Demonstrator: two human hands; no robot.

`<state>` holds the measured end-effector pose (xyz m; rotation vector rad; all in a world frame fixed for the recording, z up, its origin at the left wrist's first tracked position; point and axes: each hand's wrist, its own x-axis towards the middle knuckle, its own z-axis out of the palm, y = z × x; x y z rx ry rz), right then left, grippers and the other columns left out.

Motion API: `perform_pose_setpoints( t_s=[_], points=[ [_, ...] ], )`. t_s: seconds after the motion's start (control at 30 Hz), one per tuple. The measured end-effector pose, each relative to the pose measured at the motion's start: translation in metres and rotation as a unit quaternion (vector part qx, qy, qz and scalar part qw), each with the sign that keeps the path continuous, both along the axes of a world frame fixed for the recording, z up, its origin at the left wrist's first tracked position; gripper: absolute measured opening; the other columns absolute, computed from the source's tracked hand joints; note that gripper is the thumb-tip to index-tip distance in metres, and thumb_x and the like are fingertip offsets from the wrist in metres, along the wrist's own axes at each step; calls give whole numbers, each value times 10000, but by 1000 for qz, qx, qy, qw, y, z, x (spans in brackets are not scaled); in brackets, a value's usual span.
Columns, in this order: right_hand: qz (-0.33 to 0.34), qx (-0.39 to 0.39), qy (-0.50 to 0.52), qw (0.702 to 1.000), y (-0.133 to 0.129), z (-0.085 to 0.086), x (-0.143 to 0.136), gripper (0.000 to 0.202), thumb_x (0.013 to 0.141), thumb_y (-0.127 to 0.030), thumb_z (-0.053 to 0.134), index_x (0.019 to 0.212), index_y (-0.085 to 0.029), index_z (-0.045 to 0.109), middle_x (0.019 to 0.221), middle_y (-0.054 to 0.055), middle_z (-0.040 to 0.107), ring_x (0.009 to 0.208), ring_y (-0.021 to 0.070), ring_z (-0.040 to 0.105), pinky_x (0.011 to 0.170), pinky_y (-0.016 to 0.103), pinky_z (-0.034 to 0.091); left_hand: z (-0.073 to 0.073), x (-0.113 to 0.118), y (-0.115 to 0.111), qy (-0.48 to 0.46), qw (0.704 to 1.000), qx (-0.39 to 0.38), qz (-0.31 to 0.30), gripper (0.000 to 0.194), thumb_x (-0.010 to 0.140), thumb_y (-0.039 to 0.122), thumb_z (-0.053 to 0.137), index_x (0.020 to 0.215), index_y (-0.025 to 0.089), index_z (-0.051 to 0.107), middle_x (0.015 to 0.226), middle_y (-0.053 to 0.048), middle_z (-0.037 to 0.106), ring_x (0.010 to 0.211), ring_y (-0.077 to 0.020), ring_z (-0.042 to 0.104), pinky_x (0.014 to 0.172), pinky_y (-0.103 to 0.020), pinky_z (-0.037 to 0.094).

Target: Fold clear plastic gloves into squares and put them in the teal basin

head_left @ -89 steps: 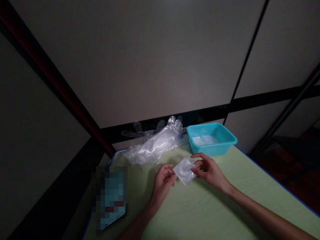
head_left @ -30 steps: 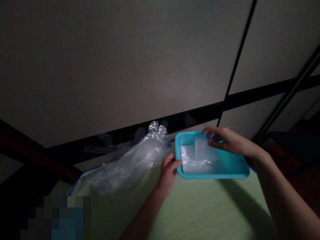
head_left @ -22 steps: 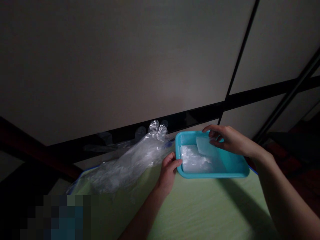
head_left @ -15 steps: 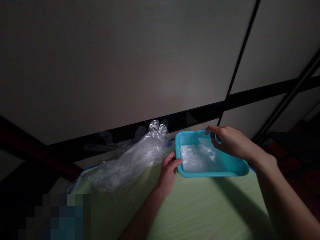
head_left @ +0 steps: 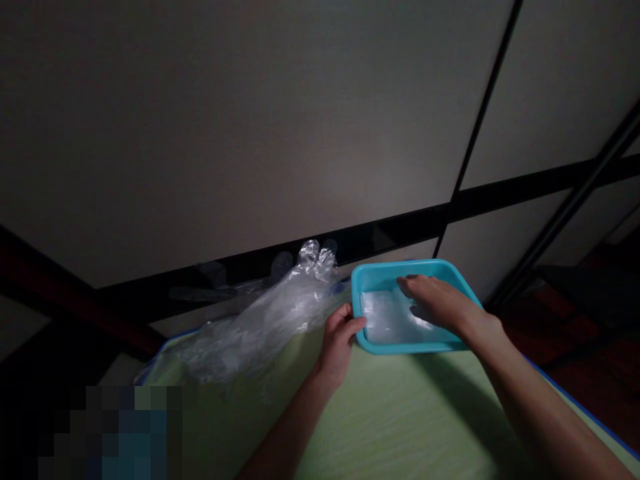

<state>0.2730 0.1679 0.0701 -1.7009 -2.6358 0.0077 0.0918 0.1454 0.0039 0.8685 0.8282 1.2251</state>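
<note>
A turquoise plastic tray (head_left: 413,348) rests near the far edge of the green-covered surface. My left hand (head_left: 337,343) is closed on its left rim, thumb on the inner side. Flat, clear plastic film (head_left: 383,319), perhaps folded gloves, lies along the tray's bottom. Over that film my right hand (head_left: 435,300) reaches in from the right, fingers stretched out and palm down; its underside is hidden, so contact cannot be made out. Left of the tray, a loose heap of clear disposable plastic gloves (head_left: 280,313) spreads out, finger shapes showing at its top.
A pale panelled cabinet front (head_left: 275,133) with a dark strip (head_left: 395,230) rises right behind the tray. The green cover (head_left: 380,413) has a blue edge. A blurred, pixelated patch (head_left: 130,440) fills the lower left corner.
My right hand has moved left and down into the tray, and its bent fingers have straightened. The raised flap of film is now behind that hand. My left hand and the glove heap stay put.
</note>
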Motion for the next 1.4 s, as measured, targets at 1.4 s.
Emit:
perform_pose_setpoints(
  t_s=[1.4],
  points=[
    [124,7,163,979,-14,25,34,263,816,-309,459,1038,-203,552,981,68,617,848,195,589,712,303,459,-16,12,-1,125,983,103,81,327,744,505,479,692,186,431,654,21,443,612,-106,449,579,-202,363]
  ],
)
